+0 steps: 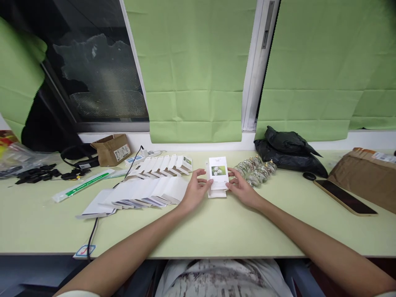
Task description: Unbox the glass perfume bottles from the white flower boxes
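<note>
Between my two hands stands a small white carton point(219, 181) with a green flower picture on its front and a flap at its lower end. My left hand point(196, 189) grips its left edge, thumb on the front. On the opposite edge, my right hand point(243, 189) pinches the carton with thumb and fingers. Left of it lies a fanned row of flat white cartons point(142, 193), and behind these a row of formed white boxes point(163, 165). Just beyond my right hand sit several clear packets with gold-coloured ties point(258, 171).
Black plastic bags point(287, 152), a phone point(345, 197) and a brown parcel point(365, 175) lie to the right. An opened cardboard box point(111, 149), a green-and-white packet point(83, 185) and black straps point(38, 174) are at the left. A black cable point(92, 235) hangs over the table's front edge.
</note>
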{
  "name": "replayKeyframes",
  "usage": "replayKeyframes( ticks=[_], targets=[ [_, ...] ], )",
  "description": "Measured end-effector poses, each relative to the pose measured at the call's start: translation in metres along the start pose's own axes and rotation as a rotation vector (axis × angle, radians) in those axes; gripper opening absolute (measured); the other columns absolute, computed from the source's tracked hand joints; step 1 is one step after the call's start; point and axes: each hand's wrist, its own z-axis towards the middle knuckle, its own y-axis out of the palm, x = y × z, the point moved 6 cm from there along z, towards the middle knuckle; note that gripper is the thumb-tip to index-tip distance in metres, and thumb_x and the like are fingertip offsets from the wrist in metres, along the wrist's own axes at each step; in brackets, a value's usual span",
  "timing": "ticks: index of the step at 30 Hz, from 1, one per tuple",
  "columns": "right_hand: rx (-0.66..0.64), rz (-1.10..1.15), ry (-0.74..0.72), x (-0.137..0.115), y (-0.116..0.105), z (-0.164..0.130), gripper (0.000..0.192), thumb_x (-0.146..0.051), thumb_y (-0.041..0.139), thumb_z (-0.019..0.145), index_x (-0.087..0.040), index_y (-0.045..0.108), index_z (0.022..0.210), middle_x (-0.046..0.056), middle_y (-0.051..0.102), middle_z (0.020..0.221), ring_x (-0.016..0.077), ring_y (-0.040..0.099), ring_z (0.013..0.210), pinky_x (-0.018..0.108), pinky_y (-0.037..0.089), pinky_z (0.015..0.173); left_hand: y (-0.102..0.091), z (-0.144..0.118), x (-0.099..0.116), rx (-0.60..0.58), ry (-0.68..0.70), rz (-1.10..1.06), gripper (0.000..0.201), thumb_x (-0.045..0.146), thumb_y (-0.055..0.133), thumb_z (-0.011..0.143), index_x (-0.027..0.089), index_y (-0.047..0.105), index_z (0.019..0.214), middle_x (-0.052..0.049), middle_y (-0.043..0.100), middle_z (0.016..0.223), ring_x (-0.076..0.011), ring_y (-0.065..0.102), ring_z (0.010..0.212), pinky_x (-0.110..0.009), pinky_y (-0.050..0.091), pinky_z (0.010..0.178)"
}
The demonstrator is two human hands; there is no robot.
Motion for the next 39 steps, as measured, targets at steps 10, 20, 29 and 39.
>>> replayKeyframes(
  ticks=[10, 20, 29, 39],
  targets=[
    [-0.058, 0.292, 0.084, -0.006, 0.007, 0.004, 0.048, -0.054, 0.070, 0.091, -0.024, 0.064, 0.127, 0.009, 0.071, 0.118, 0.0249, 0.068, 0.105, 0.040, 0.056, 0.089, 0.010, 0.005, -0.001, -0.113, -0.002, -0.340, 0.053, 0.044, 0.072, 0.092, 0.023, 0.047, 0.133, -0.014, 0.068, 0.130, -0.0247, 0.069, 0.110, -0.047, 0.054, 0.099],
    [-0.043, 0.314, 0.086, 0.007, 0.003, 0.007, 0.039, -0.049, 0.081, 0.083, -0.022, 0.064, 0.106, 0.006, 0.074, 0.105, 0.0239, 0.070, 0.100, 0.040, 0.056, 0.090, 0.015, 0.000, 0.004, -0.204, 0.029, -0.395, 0.054, 0.046, 0.064, 0.098, 0.020, 0.041, 0.140, -0.016, 0.071, 0.128, -0.0256, 0.071, 0.109, -0.041, 0.056, 0.094],
    [-0.059, 0.326, 0.076, 0.003, 0.005, 0.006, 0.038, -0.047, 0.081, 0.084, -0.022, 0.064, 0.107, 0.006, 0.074, 0.107, 0.0231, 0.069, 0.100, 0.039, 0.056, 0.091, 0.015, -0.001, 0.007, -0.199, 0.043, -0.377, 0.054, 0.046, 0.063, 0.098, 0.021, 0.042, 0.141, -0.015, 0.071, 0.128, -0.0258, 0.071, 0.110, -0.040, 0.055, 0.093],
    [-0.049, 0.282, 0.131, -0.013, 0.005, 0.002, 0.036, -0.048, 0.076, 0.085, -0.020, 0.069, 0.107, 0.005, 0.074, 0.098, 0.0210, 0.068, 0.089, 0.033, 0.054, 0.077, 0.015, -0.002, 0.001, -0.184, -0.020, -0.319, 0.056, 0.051, 0.064, 0.097, 0.026, 0.041, 0.141, -0.012, 0.066, 0.129, -0.0238, 0.069, 0.107, -0.040, 0.057, 0.088]
  ],
)
